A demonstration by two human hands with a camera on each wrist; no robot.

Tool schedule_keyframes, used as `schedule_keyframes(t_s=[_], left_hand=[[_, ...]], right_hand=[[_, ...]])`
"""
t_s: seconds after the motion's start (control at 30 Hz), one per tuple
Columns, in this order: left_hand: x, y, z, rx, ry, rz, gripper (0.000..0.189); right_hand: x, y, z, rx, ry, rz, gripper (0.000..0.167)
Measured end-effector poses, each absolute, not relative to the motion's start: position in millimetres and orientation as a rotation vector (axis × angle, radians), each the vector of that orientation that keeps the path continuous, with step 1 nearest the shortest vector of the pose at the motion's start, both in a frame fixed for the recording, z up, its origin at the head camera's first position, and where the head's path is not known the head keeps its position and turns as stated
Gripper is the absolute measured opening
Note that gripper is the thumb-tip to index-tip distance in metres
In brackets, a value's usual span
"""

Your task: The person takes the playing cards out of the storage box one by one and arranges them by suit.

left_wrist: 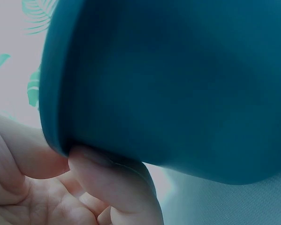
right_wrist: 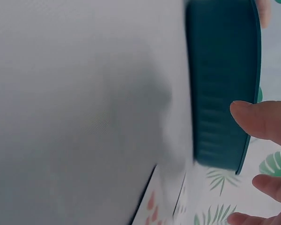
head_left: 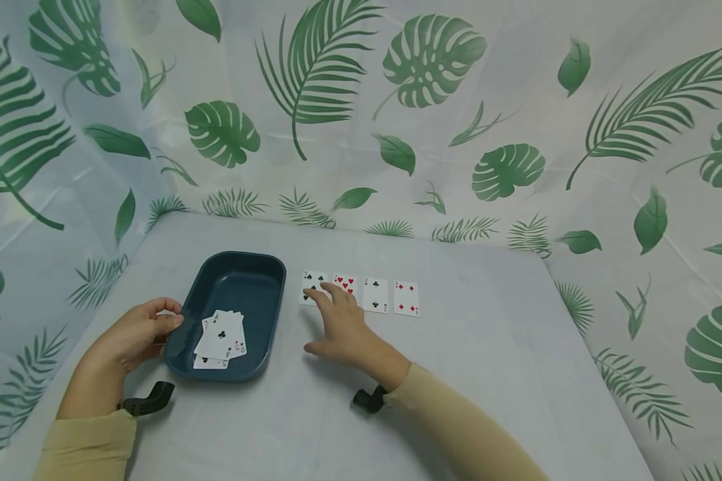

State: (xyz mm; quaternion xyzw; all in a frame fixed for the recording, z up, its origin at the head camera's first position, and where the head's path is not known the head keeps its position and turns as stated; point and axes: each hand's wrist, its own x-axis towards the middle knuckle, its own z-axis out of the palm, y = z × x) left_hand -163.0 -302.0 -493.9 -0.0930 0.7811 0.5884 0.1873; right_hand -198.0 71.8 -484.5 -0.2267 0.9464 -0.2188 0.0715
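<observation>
A dark teal tray (head_left: 279,314) stands on the white table at the left, with several overlapping playing cards (head_left: 221,337) face up inside, a club on top. My left hand (head_left: 137,337) pinches its left rim; in the left wrist view the fingers (left_wrist: 114,180) lie against the outer wall just below the lip. To the right is a row of face-up cards: a spades card (head_left: 314,276), a hearts card (head_left: 344,280), a two of clubs (head_left: 376,295) and a diamonds card (head_left: 406,298). Fingers spread, my right hand (head_left: 343,327) hovers over the two leftmost and partly hides them, holding nothing.
A leaf-patterned cloth (head_left: 337,133) hangs as a wall behind and on both sides of the white table (head_left: 487,374). A black wrist mount (head_left: 150,399) sits by the left wrist, and another black mount (head_left: 370,399) is under the right wrist.
</observation>
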Motion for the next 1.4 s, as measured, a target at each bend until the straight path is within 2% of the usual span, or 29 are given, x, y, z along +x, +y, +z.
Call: schedule_keyframes(t_s=[0.67,1.4], left_hand=[[-163,-300,-491,-0.263,2.222,1.631,0.022],[-165,-306,-492,-0.172,2.223,1.601,0.029]], right_hand=[[-178,13,-466,-0.849,2.838,-0.791,0.094],[-178,-46,-468,-1.129,2.877,-0.447,0.092]])
